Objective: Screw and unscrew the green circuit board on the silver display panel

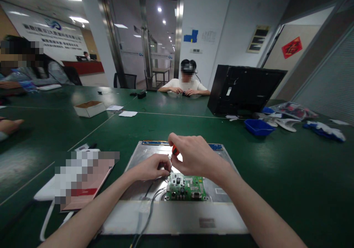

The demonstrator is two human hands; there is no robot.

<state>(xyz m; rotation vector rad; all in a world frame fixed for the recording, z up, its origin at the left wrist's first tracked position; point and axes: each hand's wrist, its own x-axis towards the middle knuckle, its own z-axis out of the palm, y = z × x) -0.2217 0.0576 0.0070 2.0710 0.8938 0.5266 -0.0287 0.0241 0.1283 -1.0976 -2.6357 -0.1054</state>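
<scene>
A flat display panel (221,218) with a metal back lies in front of me, a green circuit board (190,189) on its middle. My right hand (196,154) is closed around a screwdriver with an orange and black handle (175,151), held upright with its shaft pointing down near the board's upper left corner. Close beside the shaft, my left hand (155,167) has its fingers pinched together; what they hold, if anything, is hidden. Grey and black cables (151,207) run from the board's left side toward the panel's near edge.
Left of the panel lie a pinkish booklet (96,183) and a white device with a cable. A cardboard box (90,109) stands farther left. At right are a black monitor (243,89), a blue tray (259,127) and gloves (325,130). Other people sit across and at left.
</scene>
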